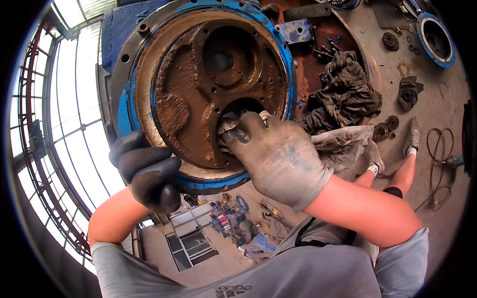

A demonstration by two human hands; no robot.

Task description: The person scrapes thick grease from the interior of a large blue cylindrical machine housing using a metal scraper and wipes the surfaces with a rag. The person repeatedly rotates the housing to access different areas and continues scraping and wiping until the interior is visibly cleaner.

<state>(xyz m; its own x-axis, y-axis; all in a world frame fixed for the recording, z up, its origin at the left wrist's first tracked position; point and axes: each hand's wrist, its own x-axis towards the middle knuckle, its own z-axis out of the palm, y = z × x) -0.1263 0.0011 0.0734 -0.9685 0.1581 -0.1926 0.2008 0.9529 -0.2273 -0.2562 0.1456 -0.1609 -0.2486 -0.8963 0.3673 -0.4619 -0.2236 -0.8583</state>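
The gloved right hand (284, 160) pinches a crumpled rag (228, 124) inside the lower bore (250, 104) of the blue-rimmed cast housing (174, 74), apparently bunched to fit the curved wall, while the gloved left hand (147, 169) curls at the flange's (198, 185) lower-left edge, perhaps for steadiness, its grip unclear.

Bright daylight, deep shadow where I reached
The windows (67, 99) glared nearly white on my left. A dull sheen lay on my left hand (148, 166); my right hand (283, 159) showed sharp and well lit, the bore (244, 104) beneath it dark. Fisheye distortion bowed straight lines, black rounded off the corners, and the distant clutter (243, 226) looked soft.
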